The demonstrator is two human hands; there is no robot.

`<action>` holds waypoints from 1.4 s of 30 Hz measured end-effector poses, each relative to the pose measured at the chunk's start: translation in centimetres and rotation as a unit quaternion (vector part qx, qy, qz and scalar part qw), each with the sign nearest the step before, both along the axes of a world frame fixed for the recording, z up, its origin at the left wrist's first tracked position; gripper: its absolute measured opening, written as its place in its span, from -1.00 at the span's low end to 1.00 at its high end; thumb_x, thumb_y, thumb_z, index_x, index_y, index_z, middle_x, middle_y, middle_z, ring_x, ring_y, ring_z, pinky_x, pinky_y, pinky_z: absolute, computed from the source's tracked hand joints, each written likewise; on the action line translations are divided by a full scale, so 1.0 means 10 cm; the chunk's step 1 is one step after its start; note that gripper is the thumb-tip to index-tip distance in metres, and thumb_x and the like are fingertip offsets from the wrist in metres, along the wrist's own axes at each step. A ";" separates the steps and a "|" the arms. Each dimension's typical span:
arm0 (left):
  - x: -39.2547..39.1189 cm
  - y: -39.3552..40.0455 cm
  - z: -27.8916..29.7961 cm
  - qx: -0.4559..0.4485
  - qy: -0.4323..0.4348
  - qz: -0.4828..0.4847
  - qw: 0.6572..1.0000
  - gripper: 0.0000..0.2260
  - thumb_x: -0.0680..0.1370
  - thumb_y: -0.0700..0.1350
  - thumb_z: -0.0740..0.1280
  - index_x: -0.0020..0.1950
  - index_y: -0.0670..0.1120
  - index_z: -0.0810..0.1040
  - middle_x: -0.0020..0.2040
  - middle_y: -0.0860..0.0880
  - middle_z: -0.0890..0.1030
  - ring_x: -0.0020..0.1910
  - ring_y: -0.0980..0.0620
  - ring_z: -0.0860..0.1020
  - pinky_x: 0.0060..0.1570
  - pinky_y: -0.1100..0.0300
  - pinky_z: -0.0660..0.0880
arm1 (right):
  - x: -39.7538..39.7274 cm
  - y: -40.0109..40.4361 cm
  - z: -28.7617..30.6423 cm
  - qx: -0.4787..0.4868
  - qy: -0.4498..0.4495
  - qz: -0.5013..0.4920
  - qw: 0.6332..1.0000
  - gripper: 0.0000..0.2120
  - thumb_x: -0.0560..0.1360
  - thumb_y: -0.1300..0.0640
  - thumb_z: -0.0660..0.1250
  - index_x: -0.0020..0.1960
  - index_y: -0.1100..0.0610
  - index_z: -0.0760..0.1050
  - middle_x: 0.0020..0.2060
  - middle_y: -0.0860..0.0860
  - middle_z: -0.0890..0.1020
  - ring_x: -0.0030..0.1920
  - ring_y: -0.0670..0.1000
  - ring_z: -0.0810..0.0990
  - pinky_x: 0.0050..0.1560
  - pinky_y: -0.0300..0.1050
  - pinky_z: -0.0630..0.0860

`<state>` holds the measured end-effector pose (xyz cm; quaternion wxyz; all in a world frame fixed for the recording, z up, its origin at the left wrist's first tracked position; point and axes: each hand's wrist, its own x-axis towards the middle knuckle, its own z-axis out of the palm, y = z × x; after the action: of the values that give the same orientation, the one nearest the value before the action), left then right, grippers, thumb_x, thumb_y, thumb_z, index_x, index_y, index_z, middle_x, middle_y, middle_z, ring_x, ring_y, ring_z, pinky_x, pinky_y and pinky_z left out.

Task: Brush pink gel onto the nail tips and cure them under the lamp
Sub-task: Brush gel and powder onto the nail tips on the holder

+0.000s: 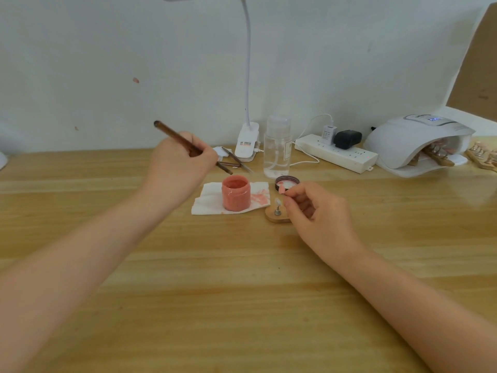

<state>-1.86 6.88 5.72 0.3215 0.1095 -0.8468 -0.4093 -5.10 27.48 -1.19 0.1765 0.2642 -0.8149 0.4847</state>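
**Brush lifted, pink tip pinched**

The left hand (180,160), left of centre in the frame, is gripping a brown brush (188,147) with curled fingers, its tip slanting down toward the open jar of pink gel (236,193) standing on a white tissue (209,199). The right hand (320,211), just right of centre, is pinching a pink nail tip (281,189) above a small wooden stand (275,215). The white curing lamp (414,144) is sitting on the tabletop (242,278) at the right edge.
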 end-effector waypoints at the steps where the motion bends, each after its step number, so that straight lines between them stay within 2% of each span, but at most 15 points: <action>1: -0.05 -0.03 0.04 -0.031 -0.030 0.008 0.999 -0.86 0.48 -0.13 0.29 -0.28 -0.08 0.54 -0.35 -0.03 0.58 -0.57 0.22 0.38 -0.62 0.44 0.25 | -0.01 0.00 -0.01 0.001 -0.001 -0.002 1.000 -0.84 0.49 0.17 0.37 -0.14 -0.09 0.50 -0.32 -0.19 0.58 -0.28 -0.08 0.57 0.06 0.16 0.49; 3: -0.14 -0.07 0.10 -0.078 -0.087 0.005 0.993 -0.80 0.49 -0.11 0.27 -0.32 -0.10 0.55 -0.30 -0.09 0.63 -0.50 0.15 0.44 -0.53 0.36 0.35 | -0.01 0.00 -0.01 0.004 -0.008 -0.003 1.000 -0.84 0.49 0.16 0.37 -0.14 -0.10 0.51 -0.31 -0.18 0.58 -0.29 -0.10 0.56 0.08 0.15 0.49; 5: -0.21 -0.07 0.13 -0.093 -0.125 -0.014 0.988 -0.77 0.50 -0.12 0.25 -0.35 -0.10 0.56 -0.23 -0.12 0.67 -0.32 -0.02 0.57 -0.31 0.19 0.48 | -0.02 0.00 -0.01 -0.003 -0.013 0.002 1.000 -0.83 0.49 0.17 0.37 -0.14 -0.10 0.51 -0.31 -0.17 0.59 -0.28 -0.10 0.56 0.04 0.10 0.51; 8: -0.29 -0.03 0.15 -0.101 -0.163 -0.036 0.981 -0.78 0.50 -0.13 0.29 -0.33 -0.11 0.58 -0.18 -0.15 0.67 -0.15 -0.15 0.61 -0.12 0.04 0.53 | -0.01 -0.01 -0.01 -0.004 -0.011 0.000 1.000 -0.83 0.49 0.18 0.37 -0.14 -0.09 0.51 -0.31 -0.16 0.59 -0.29 -0.08 0.57 0.03 0.10 0.51; 12: -0.38 0.05 0.14 -0.108 -0.213 -0.052 0.970 -0.79 0.49 -0.17 0.33 -0.34 -0.15 0.59 -0.21 -0.12 0.64 -0.16 -0.09 0.57 -0.17 0.09 0.48 | -0.02 -0.01 -0.02 0.005 -0.011 -0.003 1.000 -0.89 0.48 0.16 0.37 -0.11 -0.05 0.54 -0.30 -0.17 0.60 -0.28 -0.09 0.57 0.11 0.15 0.48; 16: -0.44 0.08 0.12 -0.107 -0.238 -0.050 0.964 -0.82 0.49 -0.19 0.32 -0.14 -0.30 0.63 -0.21 -0.16 0.57 -0.23 -0.06 0.49 -0.21 0.11 0.39 | -0.02 -0.01 -0.02 0.004 -0.014 -0.004 1.000 -0.92 0.48 0.18 0.37 -0.10 0.00 0.56 -0.30 -0.13 0.61 -0.29 -0.07 0.57 0.02 0.09 0.52; 19: -0.46 0.06 0.12 -0.099 -0.245 -0.055 0.963 -0.82 0.49 -0.18 0.32 -0.28 -0.21 0.59 -0.28 -0.08 0.56 -0.25 -0.03 0.49 -0.23 0.13 0.39 | -0.02 -0.01 -0.01 0.006 -0.013 0.000 1.000 -0.94 0.49 0.18 0.37 -0.07 0.04 0.58 -0.28 -0.12 0.61 -0.28 -0.03 0.58 0.01 0.09 0.52; 21: -0.46 0.01 0.13 -0.071 -0.231 -0.049 0.969 -0.79 0.50 -0.16 0.33 -0.35 -0.14 0.56 -0.31 -0.03 0.57 -0.27 0.01 0.49 -0.23 0.16 0.41 | -0.02 0.00 -0.02 0.014 -0.012 -0.002 1.000 -0.95 0.49 0.17 0.36 -0.06 0.05 0.58 -0.28 -0.13 0.61 -0.27 -0.04 0.58 0.06 0.12 0.50; 23: -0.47 -0.07 0.15 -0.026 -0.205 -0.038 0.978 -0.82 0.49 -0.16 0.34 -0.32 -0.13 0.57 -0.33 -0.02 0.59 -0.32 0.05 0.49 -0.27 0.19 0.42 | -0.03 0.00 -0.02 0.016 -0.016 -0.001 1.000 -0.95 0.49 0.16 0.36 -0.06 0.05 0.58 -0.28 -0.15 0.61 -0.27 -0.04 0.58 0.11 0.16 0.47; 26: -0.45 -0.21 0.16 0.064 -0.173 -0.036 0.982 -0.88 0.48 -0.18 0.34 -0.26 -0.13 0.57 -0.44 0.03 0.57 -0.45 0.11 0.44 -0.40 0.26 0.37 | -0.03 0.00 -0.02 0.009 -0.017 0.000 1.000 -0.94 0.49 0.18 0.36 -0.07 0.04 0.57 -0.29 -0.15 0.61 -0.27 -0.04 0.58 0.06 0.13 0.49; 32: -0.40 -0.41 0.07 0.185 -0.172 -0.011 0.968 -0.89 0.50 -0.15 0.35 -0.22 -0.13 0.56 -0.56 0.09 0.54 -0.62 0.20 0.41 -0.49 0.31 0.35 | -0.03 -0.01 -0.02 0.009 -0.009 -0.006 1.000 -0.96 0.49 0.19 0.37 -0.09 0.08 0.58 -0.30 -0.12 0.61 -0.28 -0.04 0.58 0.02 0.13 0.50; 37: -0.36 -0.46 -0.01 0.252 -0.186 -0.019 0.949 -0.85 0.55 -0.13 0.33 -0.20 -0.13 0.54 -0.55 0.06 0.55 -0.59 0.18 0.43 -0.43 0.28 0.35 | -0.02 -0.01 -0.01 0.008 -0.014 -0.005 1.000 -0.95 0.49 0.18 0.37 -0.08 0.05 0.58 -0.29 -0.12 0.61 -0.27 -0.03 0.58 0.12 0.17 0.47; 42: -0.34 -0.52 0.01 0.265 -0.182 -0.013 0.947 -0.87 0.55 -0.14 0.33 -0.18 -0.14 0.55 -0.53 0.05 0.56 -0.53 0.15 0.44 -0.42 0.28 0.36 | -0.02 -0.01 -0.01 0.008 -0.015 -0.008 1.000 -0.95 0.49 0.18 0.37 -0.09 0.05 0.58 -0.29 -0.12 0.62 -0.27 -0.03 0.58 0.10 0.16 0.47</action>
<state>-5.23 1.71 5.79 0.1165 0.2524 -0.7533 -0.5960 -5.31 27.37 -1.30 0.1657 0.2515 -0.8236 0.4806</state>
